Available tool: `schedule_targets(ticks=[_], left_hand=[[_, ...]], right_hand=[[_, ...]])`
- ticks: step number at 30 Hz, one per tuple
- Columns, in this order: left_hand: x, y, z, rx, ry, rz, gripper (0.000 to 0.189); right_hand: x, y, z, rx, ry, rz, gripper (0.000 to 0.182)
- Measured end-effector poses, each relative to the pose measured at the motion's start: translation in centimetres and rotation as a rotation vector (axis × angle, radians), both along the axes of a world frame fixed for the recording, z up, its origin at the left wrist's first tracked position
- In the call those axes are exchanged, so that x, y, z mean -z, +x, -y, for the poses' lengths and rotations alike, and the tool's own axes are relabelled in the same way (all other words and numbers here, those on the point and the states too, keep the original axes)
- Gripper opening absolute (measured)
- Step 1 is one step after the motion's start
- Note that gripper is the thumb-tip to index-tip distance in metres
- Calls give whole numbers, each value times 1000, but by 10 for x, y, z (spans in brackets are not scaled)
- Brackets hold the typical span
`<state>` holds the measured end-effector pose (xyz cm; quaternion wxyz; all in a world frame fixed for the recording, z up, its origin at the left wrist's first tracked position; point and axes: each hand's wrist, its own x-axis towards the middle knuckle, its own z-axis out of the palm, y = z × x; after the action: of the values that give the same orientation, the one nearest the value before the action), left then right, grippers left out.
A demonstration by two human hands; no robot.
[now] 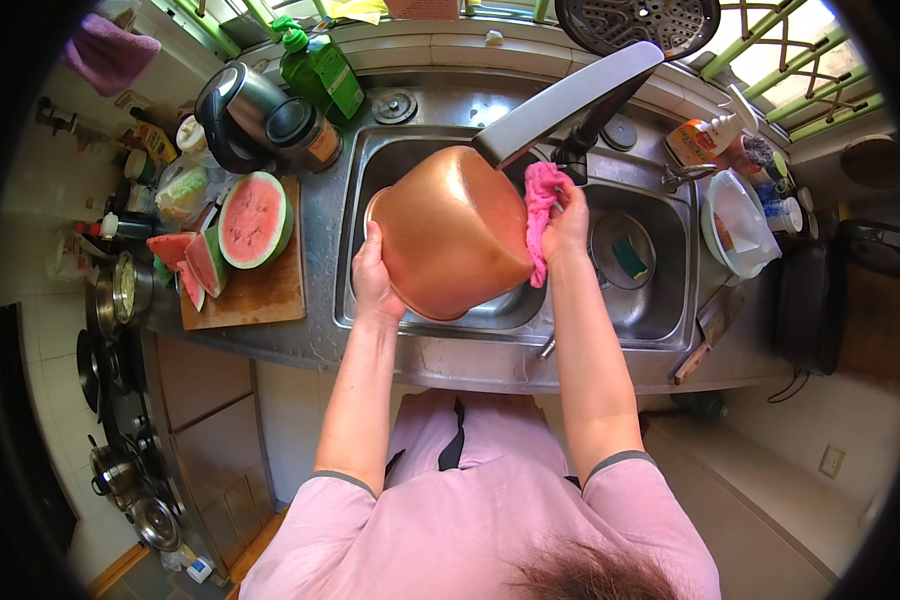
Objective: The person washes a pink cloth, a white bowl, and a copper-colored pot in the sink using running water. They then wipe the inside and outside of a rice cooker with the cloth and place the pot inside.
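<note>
Over the left basin of a steel double sink (616, 339), a copper-coloured metal pot (446, 225) is held tilted on its side, its outer wall and base facing up. My left hand (376, 279) is shut on its rim at the left, thumb on the outside. In my right hand (568, 217) is a bunched pink cloth (540, 214), against the right edge of the pot's base. The faucet's broad spout (570, 101) reaches above the pot. A green sponge (630, 257) lies in the right basin. The pot's inside is hidden.
Left of the sink, a cut watermelon (256, 220) and slices lie on a wooden cutting board (292, 292). An electric kettle (244, 105), a jar (304, 135) and a green pump bottle (322, 71) stand behind. On the right are a knife (701, 349), a spray bottle (701, 141) and a plastic-lined basket (739, 221).
</note>
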<state>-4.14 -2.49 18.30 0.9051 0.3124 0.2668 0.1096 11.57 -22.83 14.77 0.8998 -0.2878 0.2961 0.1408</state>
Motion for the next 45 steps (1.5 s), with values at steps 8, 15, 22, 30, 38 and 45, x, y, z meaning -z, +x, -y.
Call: schedule_targets(ticks=[8, 15, 22, 30, 38, 45], left_hand=[[-12, 24, 22, -8, 147, 6, 44], [-11, 32, 29, -20, 172, -36, 40], [14, 39, 27, -22, 211, -89, 43], [6, 60, 47, 13, 381, -109, 44], [-16, 37, 32, 33, 236, -1, 31], [19, 35, 30, -40, 254, -162, 30]], right_hand=[[10, 30, 2, 83, -270, 69, 24], [10, 24, 9, 13, -119, 33, 17], [-71, -66, -14, -216, -741, 796, 36], [-67, -57, -36, -277, -1934, 1610, 34], [-17, 60, -43, -794, -1002, 907, 33], [-29, -29, -35, -437, -1395, 1158, 20]])
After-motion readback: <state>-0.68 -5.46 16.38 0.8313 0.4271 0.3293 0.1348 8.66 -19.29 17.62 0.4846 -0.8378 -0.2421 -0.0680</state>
